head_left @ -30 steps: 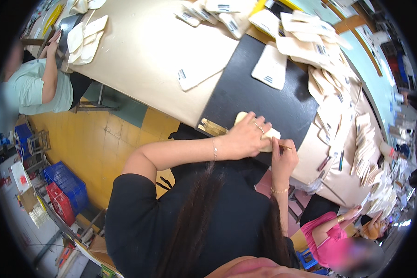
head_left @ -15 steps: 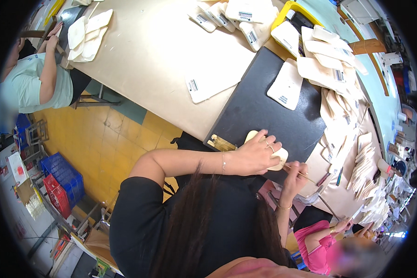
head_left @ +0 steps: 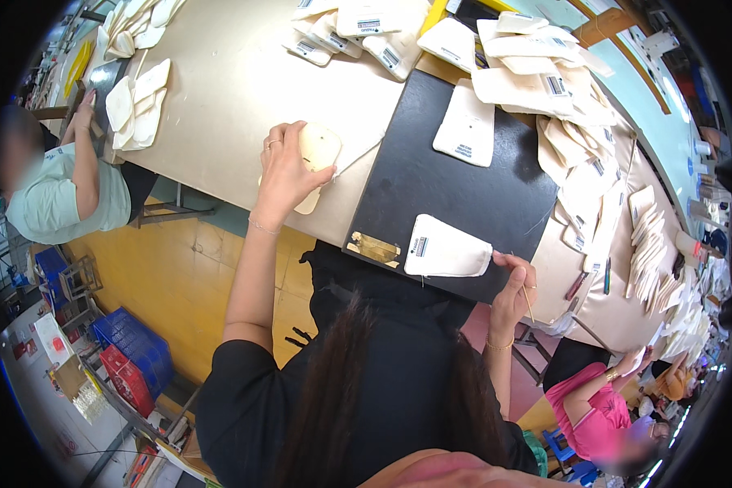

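Note:
My left hand (head_left: 289,167) is over the beige table at the left of the black board (head_left: 480,195). Its fingers and thumb grip a rounded cream plate (head_left: 320,146) with small dark marks; the hand hides the plate's middle. Partly beneath the plate lies a white pad (head_left: 355,148). In front of me on the board lies another white padded piece (head_left: 450,250) with a printed label at its left end. At its right end are the fingertips of my right hand (head_left: 514,289), which is closed round a thin wooden stick (head_left: 529,306).
Several white pads (head_left: 362,28) lie at the table's far side. A large heap of them (head_left: 537,77) spreads along the right, by a yellow tray (head_left: 433,15). One pad (head_left: 466,122) rests on the board's far part. Co-workers sit at left (head_left: 65,187) and lower right (head_left: 594,407).
My left hand has lifted the cream plate off the board and carried it left over the table, uncovering the labelled white piece. My right hand stays near that piece's right end with the stick.

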Demonstrator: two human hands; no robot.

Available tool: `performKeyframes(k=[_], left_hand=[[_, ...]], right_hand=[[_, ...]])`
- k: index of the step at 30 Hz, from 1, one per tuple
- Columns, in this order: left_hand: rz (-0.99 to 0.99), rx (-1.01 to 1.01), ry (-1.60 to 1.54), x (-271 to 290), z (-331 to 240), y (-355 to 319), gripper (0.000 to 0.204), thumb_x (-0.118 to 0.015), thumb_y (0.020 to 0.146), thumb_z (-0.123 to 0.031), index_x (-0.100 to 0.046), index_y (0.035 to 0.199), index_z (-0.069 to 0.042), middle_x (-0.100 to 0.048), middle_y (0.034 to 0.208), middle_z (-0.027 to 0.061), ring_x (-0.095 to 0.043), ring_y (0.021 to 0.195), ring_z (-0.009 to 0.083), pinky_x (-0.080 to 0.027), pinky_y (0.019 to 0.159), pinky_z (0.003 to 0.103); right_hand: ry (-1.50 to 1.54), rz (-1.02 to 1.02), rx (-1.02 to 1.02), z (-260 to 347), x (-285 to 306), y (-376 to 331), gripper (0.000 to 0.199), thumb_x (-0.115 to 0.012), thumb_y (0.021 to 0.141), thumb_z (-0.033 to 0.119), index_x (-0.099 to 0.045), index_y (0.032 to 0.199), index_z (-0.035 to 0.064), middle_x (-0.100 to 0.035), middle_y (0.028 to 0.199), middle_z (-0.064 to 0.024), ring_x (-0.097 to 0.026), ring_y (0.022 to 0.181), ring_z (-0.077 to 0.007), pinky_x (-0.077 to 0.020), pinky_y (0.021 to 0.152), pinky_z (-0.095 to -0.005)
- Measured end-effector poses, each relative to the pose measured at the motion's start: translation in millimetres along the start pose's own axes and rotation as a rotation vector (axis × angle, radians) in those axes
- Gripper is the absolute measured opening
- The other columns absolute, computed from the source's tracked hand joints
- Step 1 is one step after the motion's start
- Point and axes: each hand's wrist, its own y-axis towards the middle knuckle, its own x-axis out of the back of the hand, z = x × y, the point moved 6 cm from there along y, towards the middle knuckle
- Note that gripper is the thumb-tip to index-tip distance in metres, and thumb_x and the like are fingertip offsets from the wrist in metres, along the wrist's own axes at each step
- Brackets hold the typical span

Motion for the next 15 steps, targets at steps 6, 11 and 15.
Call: performKeyframes(k=[6,11,15], left_hand=[[-0.106,-0.072,-0.091,16,-14,-15,0.081,-0.087,0.072,-0.027,-0.046,0.137,-0.002,-0.055,0.129,0.018,-0.055,0.12,0.0341,-0.042,0.105,0.047],[-0.157,-0.102,-0.322,66,-47,-34,0.081,-0.089,0.07,-0.023,-0.046,0.136,-0.004,-0.056,0.128,0.0168,-0.057,0.119,0.0347,-0.047,0.101,0.045],[-0.108,-0.251,-0.318,83,-90,-45,0.079,-0.089,0.07,-0.022,-0.047,0.136,-0.006,-0.057,0.126,0.0156,-0.057,0.117,0.0351,-0.048,0.1,0.043]], right_hand=[[-0.047,0.024,0.047,9,3,-2,0.028,-0.048,0.109,0.015,-0.068,0.101,-0.0037,-0.074,0.096,-0.0146,-0.069,0.09,-0.0228,-0.0524,0.089,-0.036],[-0.036,0.017,0.052,14,5,-3,0.028,-0.048,0.109,0.014,-0.068,0.1,-0.0036,-0.074,0.097,-0.0145,-0.07,0.091,-0.0227,-0.0528,0.089,-0.0355],[-0.036,0.045,0.101,19,6,-6,0.039,-0.043,0.112,0.023,-0.067,0.103,-0.006,-0.072,0.1,-0.0165,-0.07,0.096,-0.0223,-0.0557,0.091,-0.0356]])
